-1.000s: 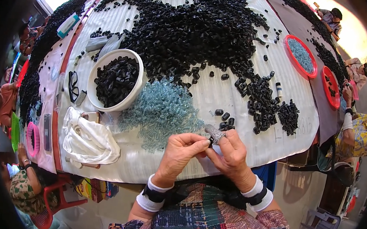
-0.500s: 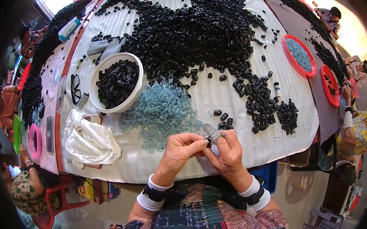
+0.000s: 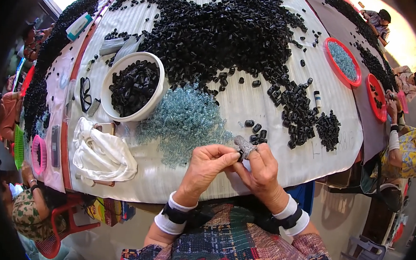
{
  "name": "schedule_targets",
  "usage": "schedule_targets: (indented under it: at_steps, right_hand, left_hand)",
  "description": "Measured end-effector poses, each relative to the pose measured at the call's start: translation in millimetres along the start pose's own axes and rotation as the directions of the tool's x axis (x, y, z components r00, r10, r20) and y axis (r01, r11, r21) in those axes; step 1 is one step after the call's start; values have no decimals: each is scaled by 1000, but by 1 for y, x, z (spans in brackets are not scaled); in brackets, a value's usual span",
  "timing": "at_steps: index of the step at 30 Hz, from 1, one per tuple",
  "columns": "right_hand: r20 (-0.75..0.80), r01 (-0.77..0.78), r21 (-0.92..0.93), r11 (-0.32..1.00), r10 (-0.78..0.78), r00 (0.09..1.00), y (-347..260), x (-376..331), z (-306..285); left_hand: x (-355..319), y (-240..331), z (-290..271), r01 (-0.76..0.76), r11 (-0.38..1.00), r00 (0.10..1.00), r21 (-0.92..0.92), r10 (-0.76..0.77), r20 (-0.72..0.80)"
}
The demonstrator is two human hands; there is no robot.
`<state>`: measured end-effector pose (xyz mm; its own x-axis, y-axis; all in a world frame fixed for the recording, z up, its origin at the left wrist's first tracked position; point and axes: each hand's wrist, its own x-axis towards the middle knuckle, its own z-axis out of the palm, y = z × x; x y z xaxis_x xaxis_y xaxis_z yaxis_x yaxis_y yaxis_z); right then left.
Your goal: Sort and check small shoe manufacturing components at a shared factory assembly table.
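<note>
My left hand (image 3: 207,165) pinches a small black plastic piece (image 3: 239,155) between thumb and fingertips. Against it, my right hand (image 3: 261,174) is closed, thumb and fingers also at the piece, most of which they hide. A grey, rough wrapping (image 3: 244,146) covers a finger of the right hand. Just beyond the hands lie a few black plastic caps (image 3: 256,128). To their left spreads a heap of small pale-blue coil springs (image 3: 182,123).
A white bowl (image 3: 156,104) of black parts stands left of the springs. Beyond is a large mound of black caps (image 3: 223,40). Tiny black pieces (image 3: 328,131) lie at right, a white cloth (image 3: 104,154) at left. Red trays (image 3: 356,81) sit farther right; people work at both sides.
Both hands stay together on the black piece, with the wrapped finger slightly shifted. The whole view has moved a little.
</note>
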<state>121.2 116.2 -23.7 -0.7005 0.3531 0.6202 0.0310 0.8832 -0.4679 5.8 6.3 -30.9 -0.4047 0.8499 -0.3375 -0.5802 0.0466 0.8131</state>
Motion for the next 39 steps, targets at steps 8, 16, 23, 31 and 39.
schedule_targets:
  at_steps: [8,16,23,31,39]
  right_hand:
    - [-13,5,16,1000,-5,1000,-5,1,0]
    - [185,-306,314,899,258,948,-5,1,-12]
    - [108,-170,262,950,146,983,-5,-2,-3]
    - [55,-46,94,994,41,998,-7,1,-1]
    - [62,-3,10,1000,2,998,4,1,-4]
  left_hand:
    - [-3,-3,-4,4,996,1000,-92,-2,15]
    - [-3,0,-4,14,985,999,-171,-7,39]
    - [-3,1,-4,3,988,998,-151,7,66]
    - [-4,-1,-5,-9,998,999,-66,11,43]
    - [-6,7,7,12,1000,999,-22,-12,-30]
